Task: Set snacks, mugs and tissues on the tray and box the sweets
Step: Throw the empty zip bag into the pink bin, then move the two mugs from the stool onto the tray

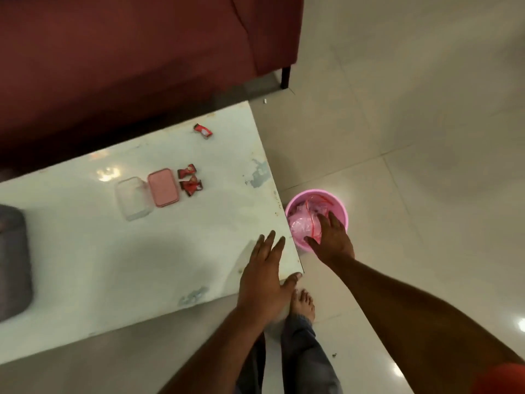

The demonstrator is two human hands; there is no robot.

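Head view: one clear box (133, 199) and one pink lid (163, 187) are laid side by side on the table (85, 265), long axes parallel and pointed toward the sofa (113, 52); two sweets (189, 179) are seen just right of the lid, a third sweet (203, 130) well apart beyond. The left hand (264, 277) is pressed flat on the table corner, and the right hand (332, 237) is spread loosely over plastic (301, 223) in one pink bucket (344, 216).

The white glossy table (85, 265) is offering open surface between the grey cylindrical pouf (12, 260) and the clear rectangular plastic box (133, 199); the maroon fabric sofa (127, 52) is bounding its far side.
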